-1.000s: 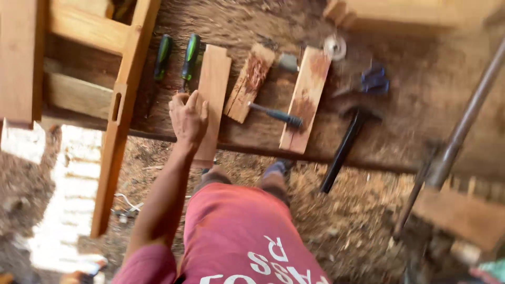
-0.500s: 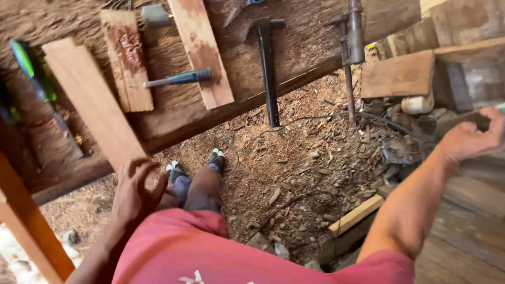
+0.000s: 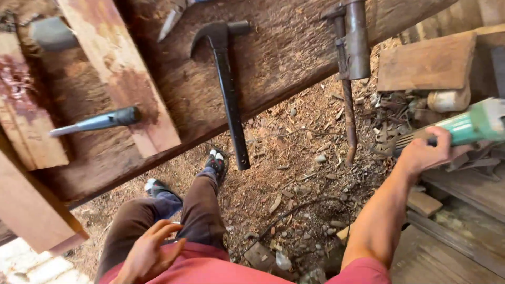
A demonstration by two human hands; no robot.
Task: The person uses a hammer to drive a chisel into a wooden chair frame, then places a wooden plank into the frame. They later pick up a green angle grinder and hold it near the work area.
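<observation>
A green power tool (image 3: 476, 125) is gripped by the right hand (image 3: 427, 153) for lifting; the left hand (image 3: 150, 251) is held spread, empty, beside the hammer-laden workbench (image 3: 273, 58).

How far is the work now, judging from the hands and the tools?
Done: planks, a hammer and a chisel lie on the bench. In hand: the right hand closes on the green grinder. The left hand is free near the lap. Left: no plank is being worked on yet.
</observation>
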